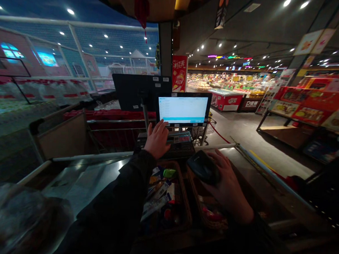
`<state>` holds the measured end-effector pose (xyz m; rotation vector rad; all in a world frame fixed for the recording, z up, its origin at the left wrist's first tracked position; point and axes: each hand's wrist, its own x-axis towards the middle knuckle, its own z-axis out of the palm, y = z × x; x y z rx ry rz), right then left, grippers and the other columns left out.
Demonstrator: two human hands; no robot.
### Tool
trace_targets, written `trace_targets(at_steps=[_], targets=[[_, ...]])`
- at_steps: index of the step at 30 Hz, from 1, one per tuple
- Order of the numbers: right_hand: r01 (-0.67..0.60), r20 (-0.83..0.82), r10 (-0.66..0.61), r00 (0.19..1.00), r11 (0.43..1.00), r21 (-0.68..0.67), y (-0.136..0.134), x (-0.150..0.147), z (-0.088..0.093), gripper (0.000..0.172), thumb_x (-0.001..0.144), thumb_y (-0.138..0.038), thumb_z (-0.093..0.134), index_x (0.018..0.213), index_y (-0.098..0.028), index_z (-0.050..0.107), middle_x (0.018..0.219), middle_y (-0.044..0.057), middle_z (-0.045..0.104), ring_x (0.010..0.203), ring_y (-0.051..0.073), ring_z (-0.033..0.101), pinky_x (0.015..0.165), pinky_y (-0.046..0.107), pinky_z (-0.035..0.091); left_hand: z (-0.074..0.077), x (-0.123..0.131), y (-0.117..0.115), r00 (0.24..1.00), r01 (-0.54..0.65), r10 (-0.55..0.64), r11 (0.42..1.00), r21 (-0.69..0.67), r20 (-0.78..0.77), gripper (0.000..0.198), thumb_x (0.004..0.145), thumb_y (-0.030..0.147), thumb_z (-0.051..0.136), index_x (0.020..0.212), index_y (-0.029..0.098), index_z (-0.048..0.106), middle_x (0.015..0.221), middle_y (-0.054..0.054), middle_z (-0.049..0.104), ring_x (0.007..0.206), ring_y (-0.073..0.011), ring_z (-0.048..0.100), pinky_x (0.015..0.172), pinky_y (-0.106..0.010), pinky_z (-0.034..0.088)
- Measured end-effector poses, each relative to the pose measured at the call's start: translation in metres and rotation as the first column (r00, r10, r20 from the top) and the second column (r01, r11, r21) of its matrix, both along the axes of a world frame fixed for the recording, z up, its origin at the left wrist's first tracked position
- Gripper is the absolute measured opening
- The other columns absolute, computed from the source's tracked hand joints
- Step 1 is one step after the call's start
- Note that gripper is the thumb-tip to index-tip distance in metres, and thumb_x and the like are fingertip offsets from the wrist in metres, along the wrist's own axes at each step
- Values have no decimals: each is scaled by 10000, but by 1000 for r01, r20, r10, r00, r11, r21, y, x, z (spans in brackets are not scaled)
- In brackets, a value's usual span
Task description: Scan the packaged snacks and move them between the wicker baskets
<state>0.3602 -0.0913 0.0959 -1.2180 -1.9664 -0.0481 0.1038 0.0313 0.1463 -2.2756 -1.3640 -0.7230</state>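
- The scanner point(203, 168) is gripped by the right hand point(226, 182).
- Likely light and hard; best held around its body.
- The left hand point(157, 139) is spread at the screen point(184, 107).

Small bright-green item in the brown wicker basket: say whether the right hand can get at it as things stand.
Probably not right away: the right hand holds a black rounded handheld device. Otherwise the way looks free; the green item lies uncovered near the far end of the basket.

We hold our left hand point(158, 140) at a lit screen point(182, 108), our right hand point(229, 184) gripping a black device point(203, 166).
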Motion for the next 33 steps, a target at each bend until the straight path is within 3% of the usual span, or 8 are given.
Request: trace_targets(at_steps=[7,17,24,28,33], targets=[[14,4,-14,1000,1000,2,0,-3,-2,470,788,-292,707,1242,-206,622,1420,151,527,1427,400,375,1140,662,341,-13,-14,-8,1000,19,-21,997,-81,-22,340,758,259,718,1074,175,624,1514,-158,479,1473,-339,335,1234,-636,126],[-12,25,14,1000,998,-60,1,-11,-14,461,786,-294,698,1231,-190,635,1406,152,539,1424,402,380,1150,665,315,-51,-39,-28,996,18,-40,965,-263,-80,369,730,319,773,1042,178,636,1468,-163,522,1443,-348,383,1220,-659,118],[-39,13,41,999,991,-127,2,-12,-26,452,769,-310,712,1203,-198,648,1383,147,563,1406,407,399,1130,663,345,-77,-51,-64,985,18,-98,873,-487,-140,413,744,378,767,1081,169,650,1457,-158,543,1438,-336,396,1221,-655,105],[-70,14,73,997,985,-156,3,-14,-30,462,761,-320,729,1203,-213,648,1367,145,580,1394,406,416,1127,670,340,-95,-57,-85,978,-7,-119,806,-593,-174,558,732,404,776,1216,166,630,1502,-157,500,1440,-347,393,1227,-647,105],[-130,27,141,990,960,-249,1,-15,-35,538,739,-294,744,1258,-224,621,1394,150,572,1403,404,420,1141,690,295,-128,-61,-110,960,-19,-174,741,-671,-219,800,727,483,767,1427,201,503,1534,-157,465,1446,-356,381,1227,-636,100]])
